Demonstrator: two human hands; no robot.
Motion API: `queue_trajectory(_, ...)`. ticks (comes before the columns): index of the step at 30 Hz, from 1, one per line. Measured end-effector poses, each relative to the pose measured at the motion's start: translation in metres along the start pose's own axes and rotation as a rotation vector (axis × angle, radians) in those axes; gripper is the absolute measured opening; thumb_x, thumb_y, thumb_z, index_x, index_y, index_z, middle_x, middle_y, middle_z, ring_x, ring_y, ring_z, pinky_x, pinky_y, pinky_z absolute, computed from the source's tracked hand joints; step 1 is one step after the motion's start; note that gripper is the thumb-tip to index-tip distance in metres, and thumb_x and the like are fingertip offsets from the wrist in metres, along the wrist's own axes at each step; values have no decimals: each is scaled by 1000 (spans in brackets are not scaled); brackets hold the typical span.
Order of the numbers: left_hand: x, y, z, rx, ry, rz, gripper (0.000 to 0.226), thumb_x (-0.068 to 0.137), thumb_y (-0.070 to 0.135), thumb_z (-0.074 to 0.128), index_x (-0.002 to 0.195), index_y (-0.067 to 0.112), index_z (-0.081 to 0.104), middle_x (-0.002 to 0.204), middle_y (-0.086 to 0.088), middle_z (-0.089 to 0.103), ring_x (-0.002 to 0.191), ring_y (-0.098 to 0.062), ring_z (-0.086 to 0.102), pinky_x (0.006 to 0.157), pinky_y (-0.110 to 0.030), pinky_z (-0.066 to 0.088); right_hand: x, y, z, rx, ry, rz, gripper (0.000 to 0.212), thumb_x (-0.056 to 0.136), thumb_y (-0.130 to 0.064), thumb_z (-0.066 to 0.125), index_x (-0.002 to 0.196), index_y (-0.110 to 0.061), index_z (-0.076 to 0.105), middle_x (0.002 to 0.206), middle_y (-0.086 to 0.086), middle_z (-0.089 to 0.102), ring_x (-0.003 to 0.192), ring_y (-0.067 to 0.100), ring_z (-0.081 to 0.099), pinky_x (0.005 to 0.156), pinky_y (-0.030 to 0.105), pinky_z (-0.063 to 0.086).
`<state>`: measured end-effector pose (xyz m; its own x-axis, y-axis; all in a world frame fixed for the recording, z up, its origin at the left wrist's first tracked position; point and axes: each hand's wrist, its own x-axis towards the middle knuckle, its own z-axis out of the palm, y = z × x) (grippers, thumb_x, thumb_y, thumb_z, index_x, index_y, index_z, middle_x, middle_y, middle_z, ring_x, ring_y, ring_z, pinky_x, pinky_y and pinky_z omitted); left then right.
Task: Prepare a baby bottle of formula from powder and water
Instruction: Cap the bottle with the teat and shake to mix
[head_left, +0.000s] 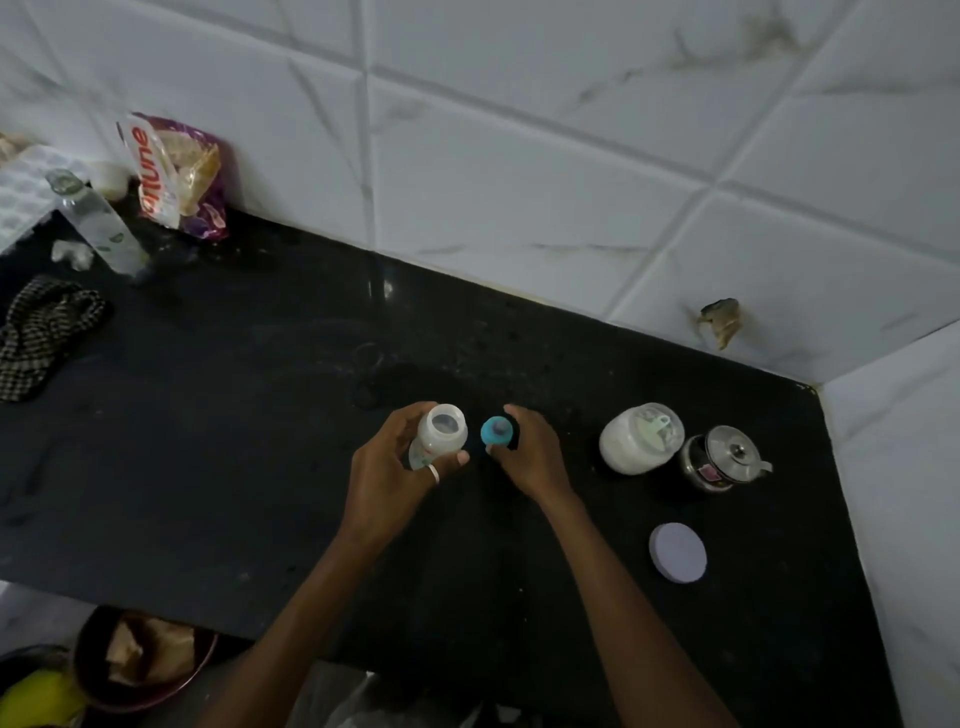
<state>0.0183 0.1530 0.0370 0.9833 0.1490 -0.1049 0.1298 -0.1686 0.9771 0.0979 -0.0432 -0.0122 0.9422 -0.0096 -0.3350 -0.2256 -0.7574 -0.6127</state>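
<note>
An open baby bottle (441, 431), clear with a wide mouth, stands near the middle of the black counter (234, 415). My left hand (387, 467) is wrapped around its side. Just to its right, my right hand (527, 449) holds the blue nipple cap (496, 430) apart from the bottle. Further right stands an open jar of white powder (636, 439) with a pale green scoop resting inside. Its round lilac lid (678, 552) lies flat on the counter in front of it.
A small steel pot with a lid (722, 457) sits right of the jar. At the far left are a clear water bottle (101, 223), a purple food packet (179, 174) and a checked cloth (44, 340). A bowl (140, 657) sits below the counter's front edge.
</note>
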Motion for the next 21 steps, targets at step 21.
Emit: queue_trajectory(21, -11, 35, 55, 21, 67, 45, 61, 75, 24, 91, 129, 28, 64, 116, 20, 72, 110, 1, 69, 89, -20, 57, -13, 0, -85, 71, 112, -208, 58, 85, -16, 80, 138, -21, 59, 135, 1, 60, 123, 17, 59, 106, 31, 47)
